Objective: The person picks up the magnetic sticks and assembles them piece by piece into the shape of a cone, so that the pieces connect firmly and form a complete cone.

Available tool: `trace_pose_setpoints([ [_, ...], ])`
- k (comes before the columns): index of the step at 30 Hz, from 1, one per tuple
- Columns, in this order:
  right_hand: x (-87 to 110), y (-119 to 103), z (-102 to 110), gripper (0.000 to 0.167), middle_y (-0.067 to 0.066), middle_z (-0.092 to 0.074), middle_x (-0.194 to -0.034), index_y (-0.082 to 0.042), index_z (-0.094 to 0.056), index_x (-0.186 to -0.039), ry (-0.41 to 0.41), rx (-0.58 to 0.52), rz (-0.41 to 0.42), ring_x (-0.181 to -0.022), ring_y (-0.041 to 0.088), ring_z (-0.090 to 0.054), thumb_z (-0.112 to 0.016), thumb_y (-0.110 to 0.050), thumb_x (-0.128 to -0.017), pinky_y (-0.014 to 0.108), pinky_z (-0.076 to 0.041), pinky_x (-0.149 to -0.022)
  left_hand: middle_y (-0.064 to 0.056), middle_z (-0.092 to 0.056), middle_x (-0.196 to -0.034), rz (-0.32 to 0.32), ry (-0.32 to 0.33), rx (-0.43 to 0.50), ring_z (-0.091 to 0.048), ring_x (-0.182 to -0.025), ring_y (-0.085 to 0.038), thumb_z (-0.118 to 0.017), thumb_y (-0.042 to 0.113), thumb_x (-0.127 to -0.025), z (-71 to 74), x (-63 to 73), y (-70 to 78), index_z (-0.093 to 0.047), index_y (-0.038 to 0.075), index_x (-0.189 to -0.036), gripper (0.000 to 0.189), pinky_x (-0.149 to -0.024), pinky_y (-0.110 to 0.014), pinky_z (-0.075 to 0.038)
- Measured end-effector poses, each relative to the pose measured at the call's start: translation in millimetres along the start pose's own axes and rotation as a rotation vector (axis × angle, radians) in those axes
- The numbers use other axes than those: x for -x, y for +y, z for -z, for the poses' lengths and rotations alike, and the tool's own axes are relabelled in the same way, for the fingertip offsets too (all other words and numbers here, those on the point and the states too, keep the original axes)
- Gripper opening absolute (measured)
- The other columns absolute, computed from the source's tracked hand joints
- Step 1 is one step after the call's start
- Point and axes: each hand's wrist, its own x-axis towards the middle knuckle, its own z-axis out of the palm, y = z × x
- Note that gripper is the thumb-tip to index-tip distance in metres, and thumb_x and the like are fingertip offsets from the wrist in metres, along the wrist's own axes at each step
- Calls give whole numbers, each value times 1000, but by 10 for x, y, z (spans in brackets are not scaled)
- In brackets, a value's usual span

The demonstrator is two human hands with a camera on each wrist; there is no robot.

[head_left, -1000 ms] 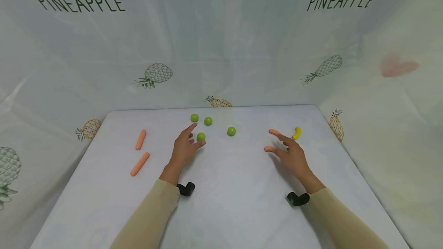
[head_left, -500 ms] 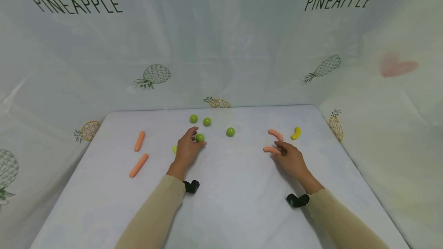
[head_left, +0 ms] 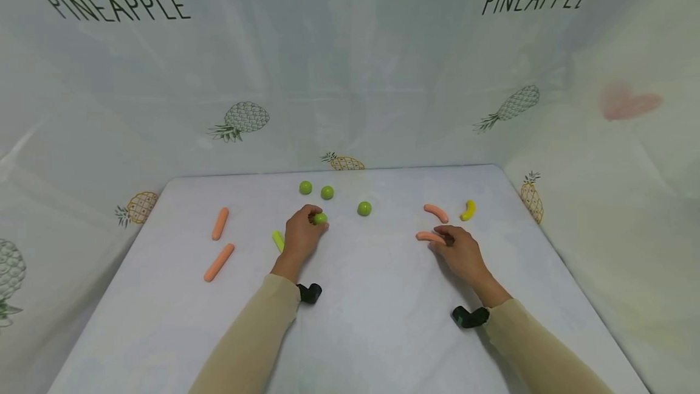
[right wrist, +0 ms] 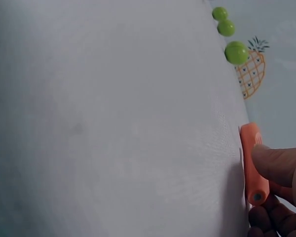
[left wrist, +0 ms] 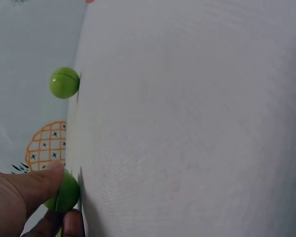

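My left hand (head_left: 302, 236) pinches a small green ball (left wrist: 67, 192) between thumb and fingers, low at the table surface. Near the right side, my right hand (head_left: 459, 251) has its thumb and fingers around one end of a curved orange toy sausage (head_left: 429, 236). The right wrist view shows the thumb pressed to that sausage (right wrist: 251, 163), with the other fingers behind it. Just beyond lies a second curved orange sausage (head_left: 435, 213), with a small yellow toy banana (head_left: 468, 210) to its right. A yellow-green stick (head_left: 278, 240) is partly hidden behind the left hand.
Two green balls (head_left: 305, 187) (head_left: 327, 192) sit near the table's back edge, and another green ball (head_left: 364, 208) lies at mid-table. Two straight orange sticks (head_left: 220, 224) (head_left: 219, 262) lie at left. A pineapple-print cloth (head_left: 350, 78) hangs behind the white table (head_left: 372, 321).
My left hand has moved slightly right and closed its fingers on the green ball, uncovering more of the yellow-green stick. My right hand has drawn its fingers in around the nearer orange sausage.
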Motion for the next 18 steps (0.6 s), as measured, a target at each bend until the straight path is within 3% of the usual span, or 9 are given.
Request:
trace_pose_setpoints([
  [4, 5, 18, -14, 44, 27, -65, -132, 5, -63, -138, 15, 8, 4, -121, 41, -61, -72, -19, -101, 53, -50, -99, -12, -74, -118, -4, -31, 7, -68, -113, -29, -81, 10, -93, -30, 49, 42, -72, 10, -124, 33, -99, -45, -55],
  [9, -16, 34, -58, 37, 24, -70, -122, 4, -69, -128, 56, 45, 31, -110, 37, -64, -75, -18, -99, 47, -51, -90, -10, -73, -124, -25, -116, 54, -69, -116, -27, -80, 10, -94, -87, 196, 148, -71, 13, -127, 35, -99, -45, -56],
  [13, -41, -4, -96, 30, 20, -73, -110, 4, -72, -120, 85, 59, 43, -99, 33, -65, -76, -17, -99, 43, -50, -84, -8, -74, -119, -67, -200, 78, -71, -110, -22, -80, 11, -94, -166, 332, 195, -70, 14, -129, 37, -96, -42, -58],
  [18, -49, -105, -183, 29, 16, -73, -108, 0, -72, -120, 84, 20, 17, -97, 29, -64, -72, -22, -102, 40, -48, -83, -4, -74, -114, -112, -276, 108, -69, -102, -18, -81, 10, -93, -249, 439, 200, -72, 15, -125, 33, -92, -40, -58],
])
